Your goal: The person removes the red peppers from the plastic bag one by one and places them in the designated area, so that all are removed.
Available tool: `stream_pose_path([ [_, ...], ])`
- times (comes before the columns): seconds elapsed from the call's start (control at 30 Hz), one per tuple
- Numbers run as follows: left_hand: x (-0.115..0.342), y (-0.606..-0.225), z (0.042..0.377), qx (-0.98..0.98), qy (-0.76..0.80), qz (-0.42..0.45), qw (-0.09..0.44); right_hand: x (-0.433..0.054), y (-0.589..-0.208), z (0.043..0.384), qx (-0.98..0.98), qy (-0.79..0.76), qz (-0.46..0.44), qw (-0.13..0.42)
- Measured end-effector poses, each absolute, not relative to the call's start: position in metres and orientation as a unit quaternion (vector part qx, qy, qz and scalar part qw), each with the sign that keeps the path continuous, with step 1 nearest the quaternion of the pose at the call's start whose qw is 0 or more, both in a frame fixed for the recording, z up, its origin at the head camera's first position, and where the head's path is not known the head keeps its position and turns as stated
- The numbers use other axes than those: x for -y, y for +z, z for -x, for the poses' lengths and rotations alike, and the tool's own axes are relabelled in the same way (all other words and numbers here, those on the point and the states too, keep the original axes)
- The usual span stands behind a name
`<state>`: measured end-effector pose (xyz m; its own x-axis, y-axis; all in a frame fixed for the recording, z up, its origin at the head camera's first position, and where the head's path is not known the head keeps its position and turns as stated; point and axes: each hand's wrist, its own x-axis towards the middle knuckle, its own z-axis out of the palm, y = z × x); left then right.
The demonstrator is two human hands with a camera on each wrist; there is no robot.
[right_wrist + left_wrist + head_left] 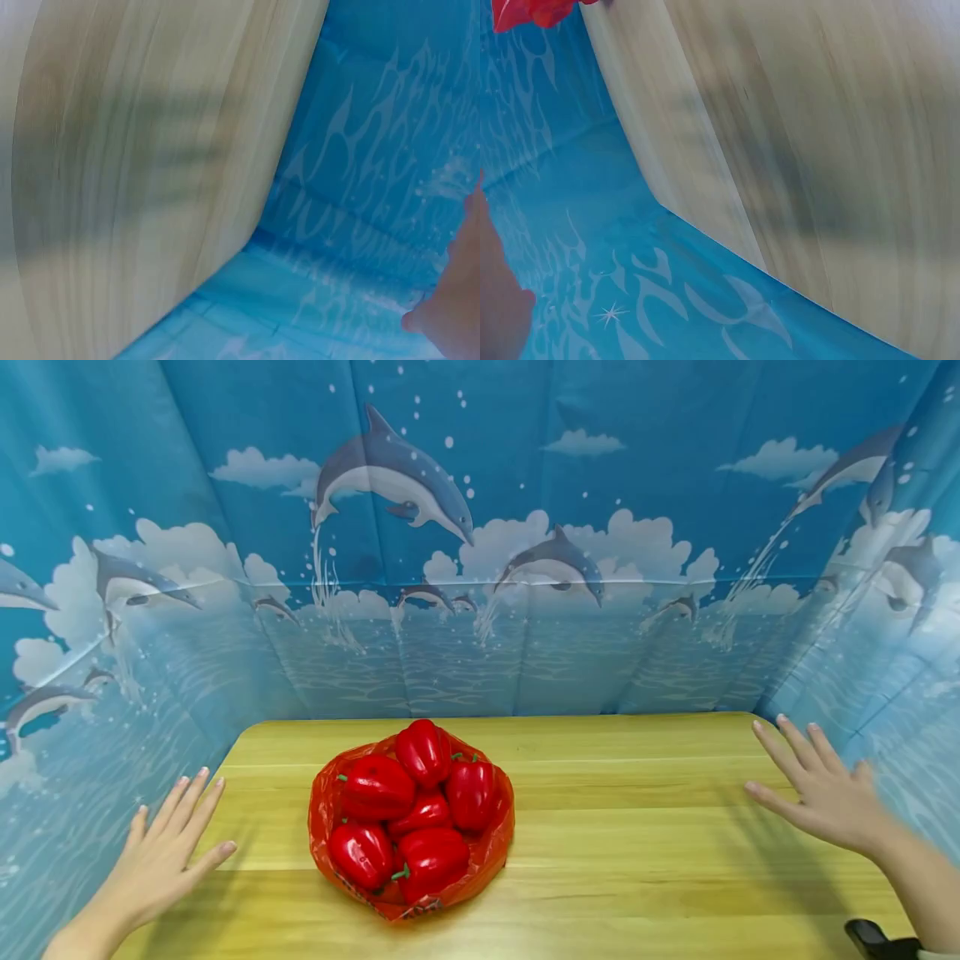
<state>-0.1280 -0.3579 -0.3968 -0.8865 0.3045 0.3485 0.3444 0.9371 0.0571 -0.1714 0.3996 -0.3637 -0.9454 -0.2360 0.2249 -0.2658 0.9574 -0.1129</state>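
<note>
Several glossy red bell peppers with green stems lie in a red plastic bag whose mouth is spread wide, left of the table's middle. My left hand, fingers straight and spread, hovers over the table's left edge, apart from the bag. Over the right edge, my right hand is likewise spread, holding nothing, with its shadow on the wood below. In the left wrist view a corner of the red bag shows at the top. Only a part of each hand appears in its own wrist view.
The table has a yellowish wood-grain top with rounded far corners. A blue curtain printed with dolphins, clouds and waves hangs along its back and both sides. A black strap-like piece sits at the right wrist.
</note>
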Motion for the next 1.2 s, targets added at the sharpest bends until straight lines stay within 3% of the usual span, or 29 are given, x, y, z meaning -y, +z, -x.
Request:
stream_pose_path([
  [0.2,0.345,-0.393,0.129,0.965,-0.19,0.142,0.112,-0.38,-0.362,0.179,0.963,0.169,-0.178,0.108],
  [0.43,0.319,-0.388,0.131,0.938,-0.325,0.108,0.048,-0.34,-0.351,0.192,0.921,0.326,-0.211,-0.004],
  [0.73,0.286,-0.386,0.138,0.862,-0.502,0.049,-0.042,-0.278,-0.343,0.218,0.861,0.441,-0.231,-0.106],
  [1.2,0.265,-0.388,0.146,0.842,-0.535,0.038,-0.065,-0.177,-0.341,0.252,0.819,0.472,-0.278,-0.174],
])
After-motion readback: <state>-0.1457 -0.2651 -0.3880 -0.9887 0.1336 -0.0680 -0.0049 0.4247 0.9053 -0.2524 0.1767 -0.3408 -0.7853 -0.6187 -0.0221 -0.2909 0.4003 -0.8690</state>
